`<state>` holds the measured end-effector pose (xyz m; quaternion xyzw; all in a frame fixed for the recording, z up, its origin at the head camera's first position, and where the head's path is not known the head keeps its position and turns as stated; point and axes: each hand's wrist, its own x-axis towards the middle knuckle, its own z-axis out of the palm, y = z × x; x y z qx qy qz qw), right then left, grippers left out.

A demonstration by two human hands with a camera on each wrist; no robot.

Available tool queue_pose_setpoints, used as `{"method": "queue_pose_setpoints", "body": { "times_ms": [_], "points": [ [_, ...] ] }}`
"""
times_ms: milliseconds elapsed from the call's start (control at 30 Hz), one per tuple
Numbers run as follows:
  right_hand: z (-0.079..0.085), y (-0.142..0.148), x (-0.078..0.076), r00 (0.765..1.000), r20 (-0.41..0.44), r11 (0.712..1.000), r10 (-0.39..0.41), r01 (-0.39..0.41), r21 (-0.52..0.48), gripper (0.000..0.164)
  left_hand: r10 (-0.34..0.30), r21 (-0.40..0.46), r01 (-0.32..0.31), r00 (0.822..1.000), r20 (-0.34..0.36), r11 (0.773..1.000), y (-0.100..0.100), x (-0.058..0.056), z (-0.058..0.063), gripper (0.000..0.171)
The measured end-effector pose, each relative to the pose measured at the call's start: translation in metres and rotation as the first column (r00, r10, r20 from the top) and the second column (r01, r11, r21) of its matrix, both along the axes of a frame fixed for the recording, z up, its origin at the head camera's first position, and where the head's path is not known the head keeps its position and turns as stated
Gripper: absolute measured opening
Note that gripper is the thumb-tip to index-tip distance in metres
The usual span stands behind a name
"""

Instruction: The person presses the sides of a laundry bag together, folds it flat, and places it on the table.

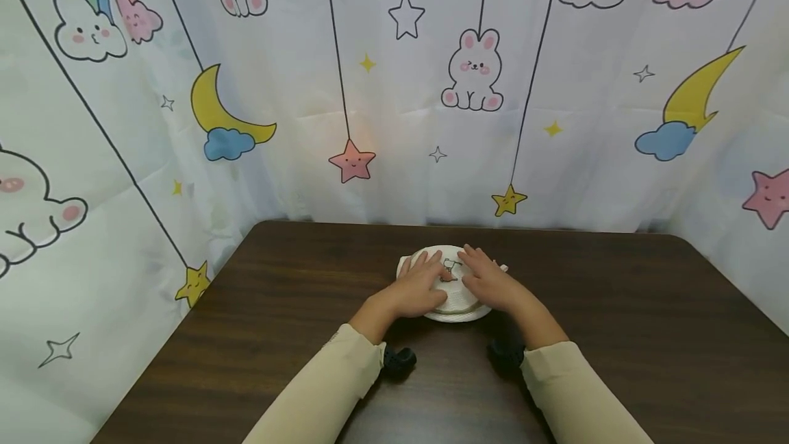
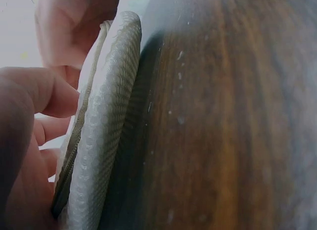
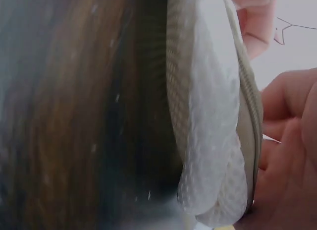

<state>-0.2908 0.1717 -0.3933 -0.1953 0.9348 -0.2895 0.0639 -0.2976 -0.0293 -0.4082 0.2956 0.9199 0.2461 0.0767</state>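
A round white mesh pouch (image 1: 459,299) lies flat on the table, with a small drawing (image 1: 452,267) printed on its top. A tan zipper (image 2: 79,128) runs along its side in the left wrist view, above a padded mesh edge (image 3: 213,111) that shows close up in the right wrist view. My left hand (image 1: 420,291) rests over the pouch's left part with its fingers spread. Opposite it, my right hand (image 1: 495,284) lies over the right part, fingers pointing forward and inward. Neither hand's fingers curl round the pouch.
The dark wood-grain table (image 1: 296,293) extends on all sides of the pouch. Behind it hangs a white curtain (image 1: 394,101) printed with stars, moons and rabbits. Dark wrist-worn devices (image 1: 399,362) show beneath both cream sleeves (image 1: 327,389).
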Motion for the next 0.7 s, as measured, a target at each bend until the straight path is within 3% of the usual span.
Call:
{"method": "queue_pose_setpoints", "body": {
  "times_ms": [133,333,467,700],
  "points": [
    [-0.002,-0.003,0.003,0.999,0.042,1.0,0.024,-0.024,0.001,0.055,0.006,0.047,-0.007,1.0,0.028,0.999,0.001,-0.004,-0.004,0.032],
    [-0.007,-0.002,0.004,0.995,0.088,0.996,0.04,-0.047,0.081,0.06,-0.005,0.107,-0.011,0.988,0.153,0.994,-0.001,-0.007,-0.005,0.054],
    [-0.007,-0.003,0.0,0.994,0.093,0.989,0.063,-0.075,0.13,0.062,-0.007,-0.007,0.009,0.988,0.155,1.0,0.0,-0.011,-0.004,0.058],
    [-0.002,-0.004,-0.006,0.989,0.14,0.98,0.055,-0.081,0.182,0.062,-0.002,-0.174,0.029,0.988,0.155,0.984,0.009,-0.015,0.004,0.06]
  ]
}}
